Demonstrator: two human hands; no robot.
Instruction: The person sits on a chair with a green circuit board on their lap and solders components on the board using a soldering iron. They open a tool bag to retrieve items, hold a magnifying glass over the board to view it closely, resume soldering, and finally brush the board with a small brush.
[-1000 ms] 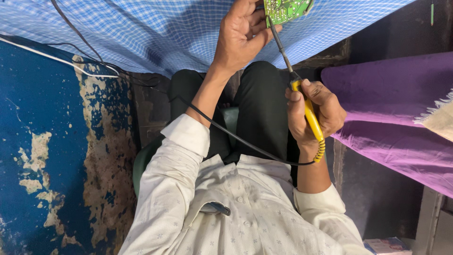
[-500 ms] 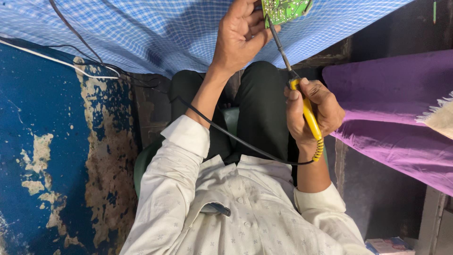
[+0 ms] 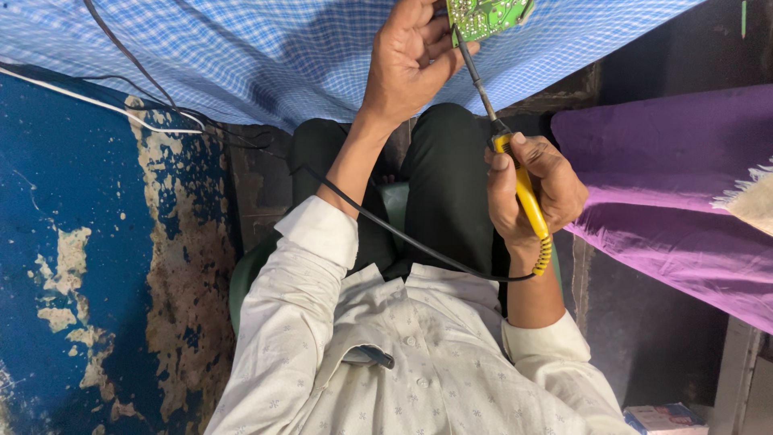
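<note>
My left hand (image 3: 415,60) holds a green circuit board (image 3: 485,16) at the top edge of the view, over a blue-and-white checked cloth (image 3: 266,56). My right hand (image 3: 531,189) grips the yellow handle of a soldering iron (image 3: 523,193). Its dark metal shaft runs up from the handle, and the tip touches the lower edge of the board. A black cord (image 3: 403,238) leaves the handle's end and loops across my lap under my left forearm. I wear a white patterned shirt and black trousers.
A purple cloth (image 3: 668,185) lies to the right, with a frayed pale piece (image 3: 749,201) on it. A worn blue painted surface (image 3: 88,266) fills the left. Black and white wires (image 3: 121,105) cross the checked cloth. A small box (image 3: 664,419) sits at the bottom right.
The iron's tip has shifted slightly along the board's lower edge. Both hands stay almost where they were.
</note>
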